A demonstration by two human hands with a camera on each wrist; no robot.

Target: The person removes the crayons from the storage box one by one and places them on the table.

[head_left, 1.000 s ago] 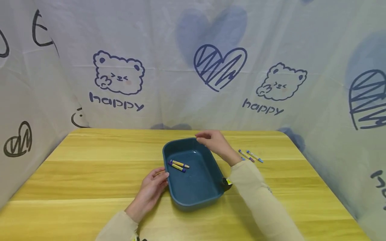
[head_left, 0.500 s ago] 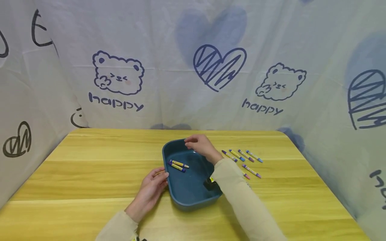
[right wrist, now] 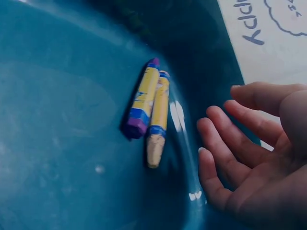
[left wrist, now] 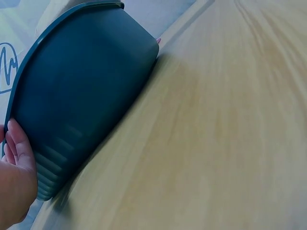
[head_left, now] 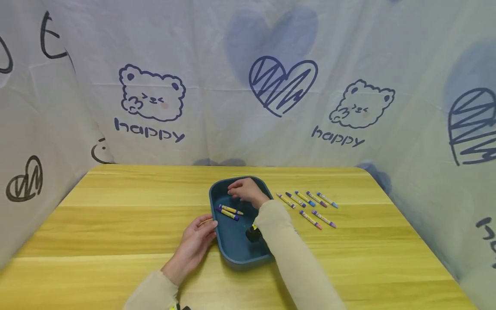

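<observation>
My left hand (head_left: pixel 191 244) holds the left wall of a dark blue-green plastic bin (head_left: pixel 237 245), thumb at the rim and fingers against the outside. In the bin lie two crayons side by side: a purple crayon (right wrist: pixel 142 100) and a pale-tipped crayon (right wrist: pixel 159 112), both in yellow wrappers. Over the far part of the bin hovers my right hand (head_left: pixel 248 192), its fingers loosely bent and nothing between them. The right wrist view shows its fingertips just beside the two crayons, apart from them.
Right of the bin, several crayons (head_left: pixel 310 219) lie in two loose rows on the wooden table (head_left: pixel 116 232). A printed white cloth (head_left: pixel 217 120) hangs behind and along both sides. A black device (head_left: pixel 253 233) sits on the right wrist.
My right hand has moved left and down from the far rim into the space over the bin, uncovering more of the crayons on the table. The left hand and bin stay put.
</observation>
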